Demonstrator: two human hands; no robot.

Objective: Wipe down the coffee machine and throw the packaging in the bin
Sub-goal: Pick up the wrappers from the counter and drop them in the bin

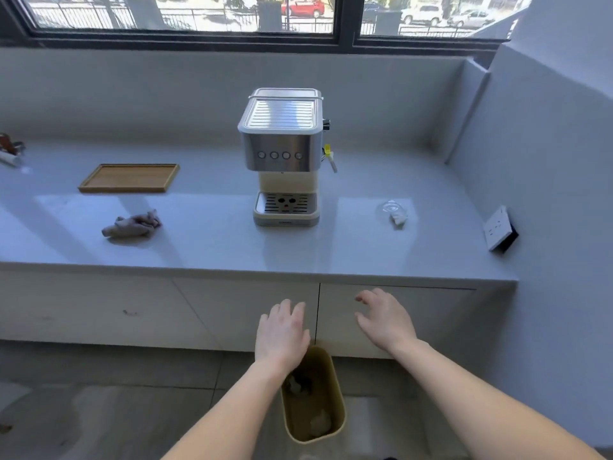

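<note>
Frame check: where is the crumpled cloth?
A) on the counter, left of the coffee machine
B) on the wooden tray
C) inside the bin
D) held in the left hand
A: the cloth lies bunched on the counter, left of the coffee machine and apart from it, with no hand on it.

Pale grey glossy tabletop (pixel 215 240) runs under window, cabinets below. Coffee machine (pixel 283 154) upright near middle, drip tray facing front edge. Wooden tray (pixel 129 178) lying flat, well left of machine. Crumpled cloth (pixel 132 224) in front of tray, nearer front edge. Clear crumpled packaging (pixel 394 212) right of machine, apart from it. White socket plate (pixel 499 229) at far right edge by wall. Small objects (pixel 10 151) at far left, unclear. Grey tiled floor (pixel 99 410) carries yellowish bin (pixel 311 393), scraps inside.
</note>
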